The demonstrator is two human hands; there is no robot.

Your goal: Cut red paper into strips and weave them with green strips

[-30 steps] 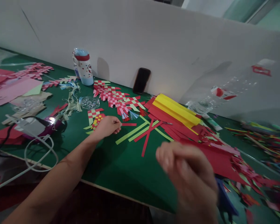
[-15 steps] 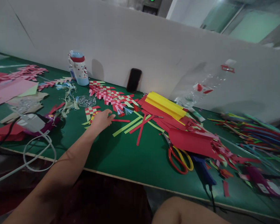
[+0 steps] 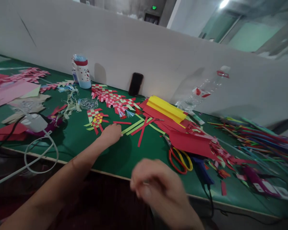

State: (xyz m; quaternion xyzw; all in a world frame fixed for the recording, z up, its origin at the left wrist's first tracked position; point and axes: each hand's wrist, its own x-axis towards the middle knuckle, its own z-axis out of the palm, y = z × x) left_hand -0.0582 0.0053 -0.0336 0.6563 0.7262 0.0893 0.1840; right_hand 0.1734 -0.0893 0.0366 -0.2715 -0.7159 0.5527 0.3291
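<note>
My left hand (image 3: 112, 134) is closed at the near end of a light green paper strip (image 3: 132, 127), its fingertips on the strip and partly hidden. Just left of it lies a small woven paper piece (image 3: 97, 118) in red, yellow and green. A red strip (image 3: 122, 122) lies just beyond the knuckles, and crossed red strips (image 3: 142, 134) are to the right. Blurred by motion, my right hand (image 3: 158, 185) is above the table's front edge with fingers curled inward and nothing visible in them. Scissors (image 3: 180, 159) with red and yellow handles lie beyond it.
Woven paper chains (image 3: 112, 99), a cup (image 3: 83, 72), a phone (image 3: 135, 84) and a plastic bottle (image 3: 199, 92) line the back wall. Red sheets (image 3: 192, 143), a blue glue gun (image 3: 204, 171) and coloured strips (image 3: 256, 137) fill the right. A white cable (image 3: 54, 153) loops at left.
My left hand has moved right, from the woven piece to the green strips, and its fingers have closed. My right hand has come into view from below. The camera view has shifted slightly.
</note>
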